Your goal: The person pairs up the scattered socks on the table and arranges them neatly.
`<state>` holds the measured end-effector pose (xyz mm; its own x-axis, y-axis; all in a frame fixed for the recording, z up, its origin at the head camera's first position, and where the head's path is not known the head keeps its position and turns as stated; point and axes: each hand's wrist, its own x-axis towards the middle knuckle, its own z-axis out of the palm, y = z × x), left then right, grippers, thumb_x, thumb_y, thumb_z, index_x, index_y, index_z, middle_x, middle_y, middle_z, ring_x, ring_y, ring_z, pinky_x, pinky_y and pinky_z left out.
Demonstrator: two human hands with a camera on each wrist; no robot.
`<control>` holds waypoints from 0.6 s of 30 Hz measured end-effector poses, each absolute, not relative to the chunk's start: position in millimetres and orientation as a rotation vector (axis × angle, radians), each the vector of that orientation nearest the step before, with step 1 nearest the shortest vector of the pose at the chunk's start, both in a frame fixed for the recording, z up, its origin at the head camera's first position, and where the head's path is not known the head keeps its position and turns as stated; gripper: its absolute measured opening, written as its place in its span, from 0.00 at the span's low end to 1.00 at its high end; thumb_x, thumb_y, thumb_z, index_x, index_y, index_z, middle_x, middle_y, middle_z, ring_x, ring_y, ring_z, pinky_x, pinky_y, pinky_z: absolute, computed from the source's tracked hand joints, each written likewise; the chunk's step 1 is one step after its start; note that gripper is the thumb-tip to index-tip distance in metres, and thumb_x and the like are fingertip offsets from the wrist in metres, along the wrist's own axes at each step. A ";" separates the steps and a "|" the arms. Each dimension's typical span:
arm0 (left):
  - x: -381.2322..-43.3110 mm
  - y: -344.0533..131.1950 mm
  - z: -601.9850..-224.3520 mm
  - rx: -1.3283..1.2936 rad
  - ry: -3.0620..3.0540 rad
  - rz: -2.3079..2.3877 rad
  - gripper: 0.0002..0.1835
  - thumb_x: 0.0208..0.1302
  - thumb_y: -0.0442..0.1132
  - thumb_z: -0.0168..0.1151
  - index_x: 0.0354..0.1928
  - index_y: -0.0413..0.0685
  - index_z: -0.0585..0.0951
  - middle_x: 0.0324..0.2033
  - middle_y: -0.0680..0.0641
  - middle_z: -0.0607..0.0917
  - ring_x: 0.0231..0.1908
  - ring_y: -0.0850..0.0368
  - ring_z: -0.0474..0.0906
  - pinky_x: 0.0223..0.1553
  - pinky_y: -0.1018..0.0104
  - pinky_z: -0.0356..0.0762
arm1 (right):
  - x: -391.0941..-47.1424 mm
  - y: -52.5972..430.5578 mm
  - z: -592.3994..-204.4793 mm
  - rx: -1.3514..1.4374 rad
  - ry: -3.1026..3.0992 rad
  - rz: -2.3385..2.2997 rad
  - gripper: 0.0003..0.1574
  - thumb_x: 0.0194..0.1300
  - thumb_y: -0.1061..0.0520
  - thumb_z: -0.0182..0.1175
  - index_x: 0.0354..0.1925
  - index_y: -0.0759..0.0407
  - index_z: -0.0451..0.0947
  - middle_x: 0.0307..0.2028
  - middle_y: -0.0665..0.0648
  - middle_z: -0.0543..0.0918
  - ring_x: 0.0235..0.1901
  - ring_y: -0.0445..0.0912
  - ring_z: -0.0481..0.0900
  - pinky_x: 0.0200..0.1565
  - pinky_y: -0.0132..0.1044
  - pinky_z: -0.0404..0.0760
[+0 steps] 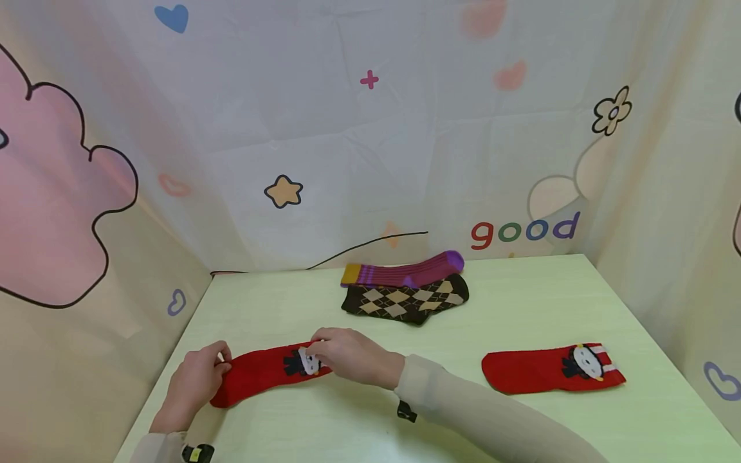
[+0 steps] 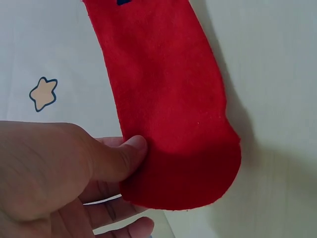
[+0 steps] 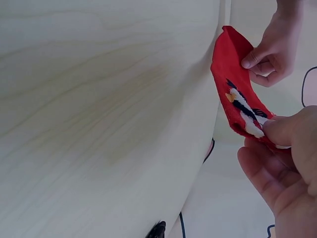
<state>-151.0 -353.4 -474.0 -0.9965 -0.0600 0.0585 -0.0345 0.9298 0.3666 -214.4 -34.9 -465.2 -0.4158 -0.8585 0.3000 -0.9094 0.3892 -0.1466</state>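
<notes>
A red sock (image 1: 258, 371) with a white-faced cartoon figure stretches between both hands at the table's left side. At the toe end, my left hand (image 1: 195, 384) pinches its edge; the left wrist view shows the thumb lying on top of the red fabric (image 2: 168, 99) with fingers behind. My right hand (image 1: 354, 355) pinches the cuff end beside the figure, thumb on top in the right wrist view. There the sock (image 3: 232, 64) looks lifted off the table, slightly bent. A matching red sock (image 1: 523, 371) lies flat at the right, toe pointing left.
At the back of the pale table (image 1: 532, 289) lie a purple sock (image 1: 393, 274) with a mustard cuff and, touching it in front, a dark argyle sock (image 1: 399, 302). A printed curtain (image 1: 347, 128) encloses the back and sides.
</notes>
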 end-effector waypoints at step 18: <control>-152.8 -345.1 -466.5 -0.079 -2.923 -0.641 0.11 0.62 0.24 0.68 0.35 0.48 0.79 0.27 0.47 0.85 0.27 0.53 0.78 0.26 0.64 0.77 | -214.4 -15.0 -454.6 1.537 -2.447 0.555 0.15 0.71 0.59 0.66 0.55 0.54 0.86 0.52 0.51 0.84 0.43 0.39 0.85 0.47 0.21 0.79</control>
<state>-152.8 -345.1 -466.5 -0.9877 0.0195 0.1553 0.0827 0.9074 0.4120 -214.4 -15.0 -454.6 -0.4400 -0.8230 0.3593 -0.8974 0.3892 -0.2075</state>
